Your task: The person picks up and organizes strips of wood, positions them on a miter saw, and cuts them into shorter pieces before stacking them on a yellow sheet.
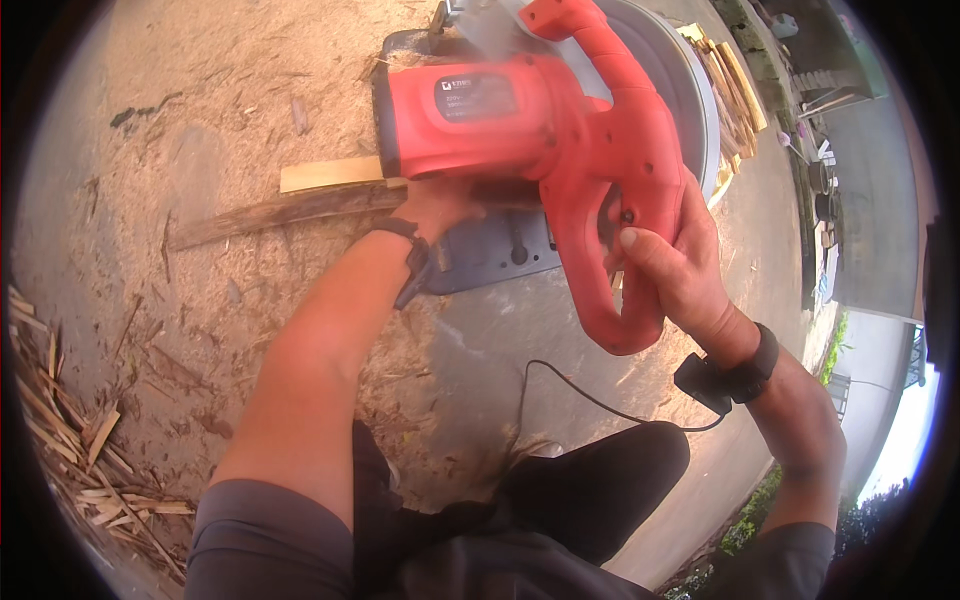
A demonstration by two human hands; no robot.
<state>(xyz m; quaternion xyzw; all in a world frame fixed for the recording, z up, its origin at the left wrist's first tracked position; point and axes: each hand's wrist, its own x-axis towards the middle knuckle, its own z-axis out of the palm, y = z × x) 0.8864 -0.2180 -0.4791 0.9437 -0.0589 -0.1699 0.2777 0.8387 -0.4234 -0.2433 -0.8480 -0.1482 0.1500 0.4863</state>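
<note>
A red power saw (pixel 520 120) with a grey round guard (pixel 690 90) and a grey base plate (pixel 490 255) stands on the sawdust-covered ground in front of me. My right hand (pixel 672 262) grips its red rear handle. My left hand (pixel 440 205) reaches under the motor housing and presses on a long dark wooden stick (pixel 280 212) that runs to the left. A pale cut piece of wood (pixel 330 173) lies just behind the stick, next to the saw. A black cord (pixel 580 395) runs from my right wrist across the ground.
Sawdust and chips cover the ground. Thin wood offcuts (pixel 80 450) pile up at the lower left. A stack of pale slats (pixel 735 95) lies behind the saw at the upper right. Pots and clutter (pixel 825 190) line the far right edge.
</note>
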